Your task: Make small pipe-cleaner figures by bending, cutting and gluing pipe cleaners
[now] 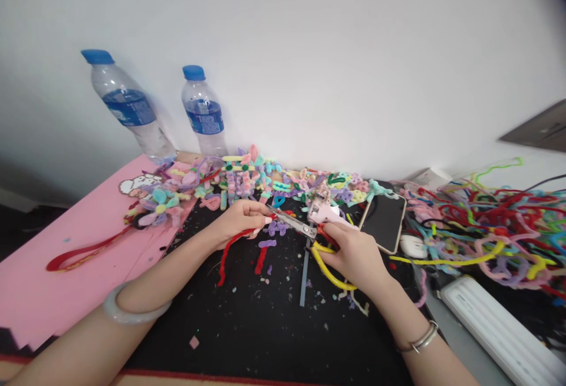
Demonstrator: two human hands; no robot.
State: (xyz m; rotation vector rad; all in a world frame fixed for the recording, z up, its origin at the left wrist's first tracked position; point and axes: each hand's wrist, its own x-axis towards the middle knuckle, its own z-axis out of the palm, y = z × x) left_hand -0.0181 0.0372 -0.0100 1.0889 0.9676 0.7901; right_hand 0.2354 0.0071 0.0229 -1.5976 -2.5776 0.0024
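Observation:
My left hand (244, 221) pinches a red pipe cleaner (227, 256), whose loose end hangs down toward the black mat. In my right hand (351, 250) is a pair of scissors (296, 223) with yellow and red handles. The blades point left and reach my left fingertips, by the held pipe cleaner; whether they are cutting it I cannot tell. Below the blades lie a short red piece (261, 260), a purple piece (267, 244) and small scraps. A pink hot glue gun (327, 214) rests just behind the scissors, partly covered by my right hand.
Bent pipe-cleaner shapes (247, 180) line the wall side. Two water bottles (203, 109) stand at back left, over a pink sheet (88, 244). On the right are a phone (384, 221), a white earbud case (413, 246), tangled pipe cleaners (481, 215) and a white power strip (499, 327).

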